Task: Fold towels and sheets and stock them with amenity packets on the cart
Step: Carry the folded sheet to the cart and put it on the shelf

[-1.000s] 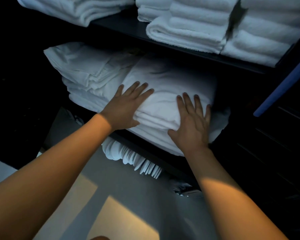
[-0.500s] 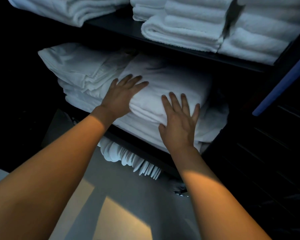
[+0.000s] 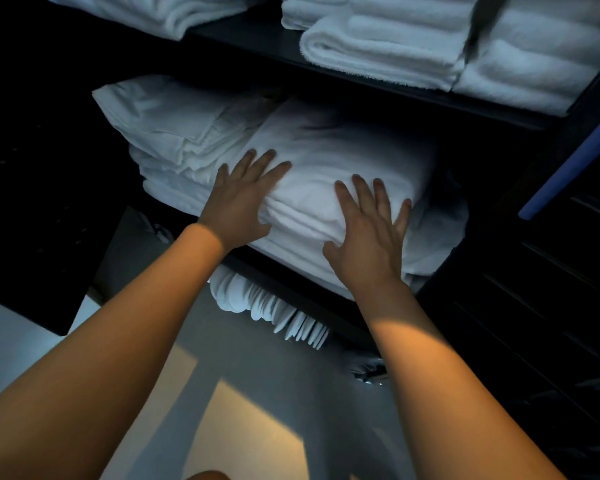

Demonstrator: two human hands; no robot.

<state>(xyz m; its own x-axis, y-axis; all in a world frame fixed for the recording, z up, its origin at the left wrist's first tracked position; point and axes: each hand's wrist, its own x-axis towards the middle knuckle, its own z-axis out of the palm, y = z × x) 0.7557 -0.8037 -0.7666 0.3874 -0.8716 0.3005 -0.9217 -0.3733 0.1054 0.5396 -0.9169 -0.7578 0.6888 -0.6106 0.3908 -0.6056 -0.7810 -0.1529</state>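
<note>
**Sheets pressed flat on the cart's middle shelf**

Sheets (image 3: 343, 161), folded into a thick white bundle, lay on the middle shelf (image 3: 291, 268) of a dark cart (image 3: 551, 209), on the right of that shelf and on top of a wider layer of white linen. The cart filled the far and right parts of the scene, its frame nearly black in the dim light, with a blue-violet bar (image 3: 568, 157) slanting down its right side. On the upper shelf (image 3: 257, 39), stacks of folded towels (image 3: 465, 46) sat side by side, thick and fluffy, reaching the right edge. Left of the bundle on the middle shelf lay a looser, rumpled pile of linen (image 3: 174, 123), touching the bundle's left side. Beneath the middle shelf's near edge a row of thin white pieces (image 3: 274, 306) stood packed on edge; what they were could not be told. The floor (image 3: 257, 410) nearest the viewer was grey with a warm lit patch.

Both bare forearms reached in from the near edge. The left hand (image 3: 239, 199) lay flat with fingers spread and straight on the bundle's near left corner, pressing it and gripping nothing. The right hand (image 3: 368, 230) lay likewise flat, fingers straight and fanned, on the bundle's near right fold, its thumb low against the layered edge.
</note>
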